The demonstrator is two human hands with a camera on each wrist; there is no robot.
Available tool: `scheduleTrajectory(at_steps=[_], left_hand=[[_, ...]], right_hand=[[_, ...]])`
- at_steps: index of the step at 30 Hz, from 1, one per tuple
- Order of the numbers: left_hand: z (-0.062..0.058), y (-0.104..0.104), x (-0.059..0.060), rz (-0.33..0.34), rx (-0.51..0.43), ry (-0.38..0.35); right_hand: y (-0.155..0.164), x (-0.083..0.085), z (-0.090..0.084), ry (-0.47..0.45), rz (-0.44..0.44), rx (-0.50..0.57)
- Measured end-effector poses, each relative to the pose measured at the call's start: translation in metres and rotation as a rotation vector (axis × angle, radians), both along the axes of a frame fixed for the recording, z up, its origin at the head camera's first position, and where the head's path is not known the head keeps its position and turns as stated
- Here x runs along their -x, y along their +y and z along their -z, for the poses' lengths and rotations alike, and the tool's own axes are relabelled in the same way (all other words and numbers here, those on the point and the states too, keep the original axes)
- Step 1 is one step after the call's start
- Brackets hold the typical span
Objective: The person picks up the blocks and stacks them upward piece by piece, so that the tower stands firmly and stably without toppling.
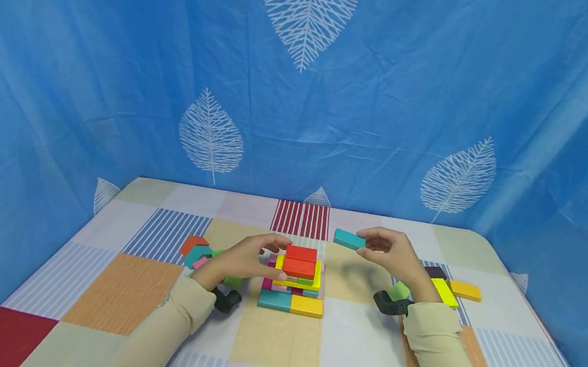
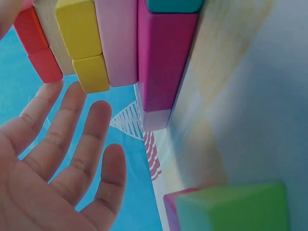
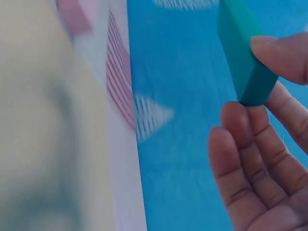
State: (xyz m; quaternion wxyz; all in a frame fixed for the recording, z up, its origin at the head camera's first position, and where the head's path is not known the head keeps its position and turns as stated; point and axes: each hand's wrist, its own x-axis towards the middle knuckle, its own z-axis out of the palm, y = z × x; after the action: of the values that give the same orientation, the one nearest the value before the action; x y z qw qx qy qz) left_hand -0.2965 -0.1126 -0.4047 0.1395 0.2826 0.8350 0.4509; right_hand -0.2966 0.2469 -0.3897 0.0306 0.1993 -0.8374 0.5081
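Note:
A stack of coloured wooden blocks (image 1: pixel 297 282) stands at the middle of the table. Two red blocks (image 1: pixel 300 262) lie side by side on top, over yellow, pink and magenta layers. My left hand (image 1: pixel 251 257) is at the stack's left side, fingers extended. In the left wrist view its fingertips are right at the ends of the red and yellow blocks (image 2: pixel 79 29). To the right of the stack, my right hand (image 1: pixel 386 250) pinches a teal block (image 1: pixel 348 239) by one end, above the tablecloth. The right wrist view shows thumb and fingers on that teal block (image 3: pixel 243 57).
Left of the stack lies a loose pile of blocks, among them an orange one (image 1: pixel 192 244), partly hidden by my left arm. Beside my right wrist are a yellow block (image 1: pixel 445 293), an orange-yellow block (image 1: pixel 465 290) and a dark block (image 1: pixel 435 272). A blue curtain (image 1: pixel 299 136) encloses the table.

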Motion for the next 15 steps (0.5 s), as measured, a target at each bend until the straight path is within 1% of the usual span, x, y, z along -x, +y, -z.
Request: scheduleTrajectory(at_steps=[4, 9, 15], left_hand=[[-0.001, -0.001, -0.001, -0.006, 0.006, 0.01], [-0.002, -0.001, -0.001, -0.02, 0.016, 0.02], [-0.002, -0.002, -0.003, -0.038, 0.022, 0.019]], right_hand=[[-0.022, -0.002, 0.0, 0.016, -0.036, 0.027], [-0.042, -0.006, 0.001, 0.028, -0.052, 0.06], [-0.061, -0.008, 0.006, 0.029, -0.051, 0.032]])
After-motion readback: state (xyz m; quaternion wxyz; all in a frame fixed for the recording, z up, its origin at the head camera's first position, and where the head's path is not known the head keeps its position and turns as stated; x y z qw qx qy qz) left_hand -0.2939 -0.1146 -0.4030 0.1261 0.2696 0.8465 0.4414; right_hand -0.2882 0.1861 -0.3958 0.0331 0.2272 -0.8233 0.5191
